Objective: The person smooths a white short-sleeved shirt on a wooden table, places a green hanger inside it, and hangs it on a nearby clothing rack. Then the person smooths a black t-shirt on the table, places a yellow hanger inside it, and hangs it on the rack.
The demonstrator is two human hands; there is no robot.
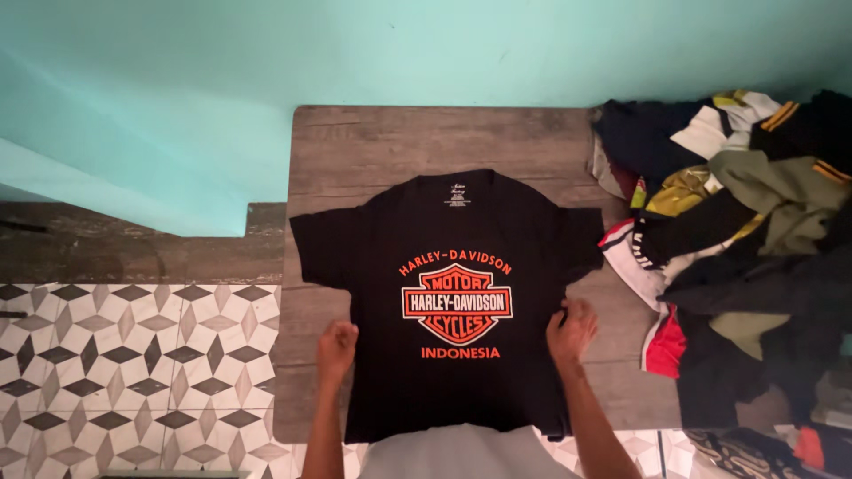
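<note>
Black T-shirt seemingly pinched between fingers

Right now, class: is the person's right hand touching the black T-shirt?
Touching. The head view shows the right hand resting on the black T-shirt's side edge.

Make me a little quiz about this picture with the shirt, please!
1. True or false: the black T-shirt lies print side up on the wooden table.
2. Which side of the table holds the pile of clothes? A) left B) right C) none
3. Fill in: the left hand and right hand each grip a side ____ of the shirt.

Key: 1 true; 2 B; 3 edge.
</note>
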